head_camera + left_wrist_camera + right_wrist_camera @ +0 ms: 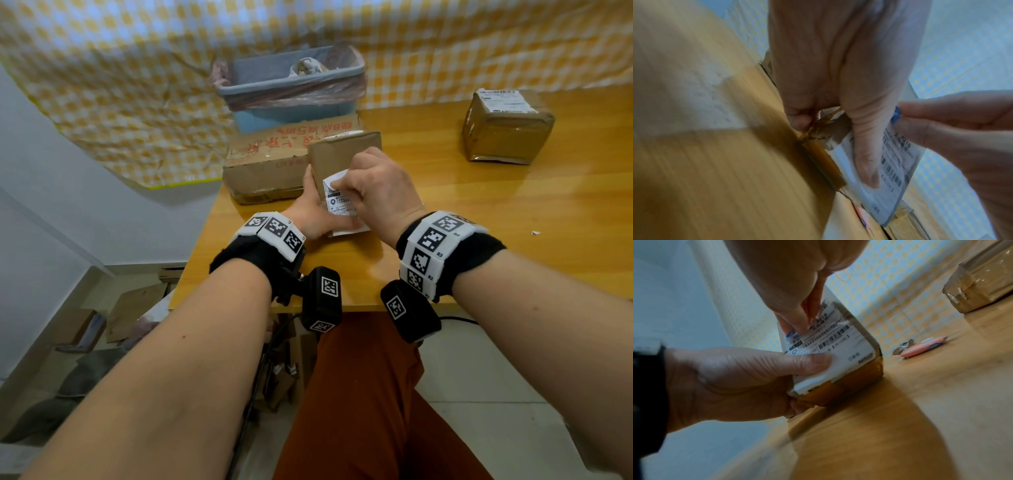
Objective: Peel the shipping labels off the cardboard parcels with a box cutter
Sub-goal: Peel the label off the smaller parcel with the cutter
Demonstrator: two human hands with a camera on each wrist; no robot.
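Pinching the lifted corner of the shipping label (337, 192), the right hand (380, 192) is peeling it off the small cardboard parcel (342, 150) tilted on the tabletop (479, 212), while the left hand (308, 212) is gripping that parcel, thumb pressing the label's lower part. The pink box cutter (920, 347) is lying untouched beyond the right hand. Pulling too sharply is risking a torn label, leaving scraps stuck; a loosening left grip is risking the parcel sliding
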